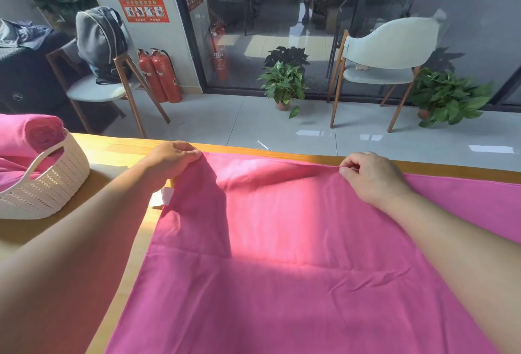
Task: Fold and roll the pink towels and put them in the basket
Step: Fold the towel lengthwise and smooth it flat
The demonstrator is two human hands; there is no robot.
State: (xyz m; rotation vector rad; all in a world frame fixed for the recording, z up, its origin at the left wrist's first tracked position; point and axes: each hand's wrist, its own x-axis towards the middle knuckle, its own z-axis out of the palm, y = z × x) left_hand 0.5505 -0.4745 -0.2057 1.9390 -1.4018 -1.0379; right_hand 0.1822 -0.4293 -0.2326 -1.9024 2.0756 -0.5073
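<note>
Looks like an office or commercial lobby: glass partition wall (310,15) with numbered rooms behind, red fire extinguishers (160,77) under a safety notice (144,9), glossy tiled floor (253,122), visitor chairs (386,55), potted plants (283,83).

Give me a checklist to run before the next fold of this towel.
1. Left hand grips the far corner of the towel: ok.
2. Right hand pinches the far edge: ok.
3. Far edge taut between the hands: not ok, it sags and bunches.
4. Near part flat on the table: ok, only light creases.
5. Whole towel on the table: cannot tell, it runs out of frame on the right.
6. Room in the basket: cannot tell, a rolled towel already fills the top.
</note>
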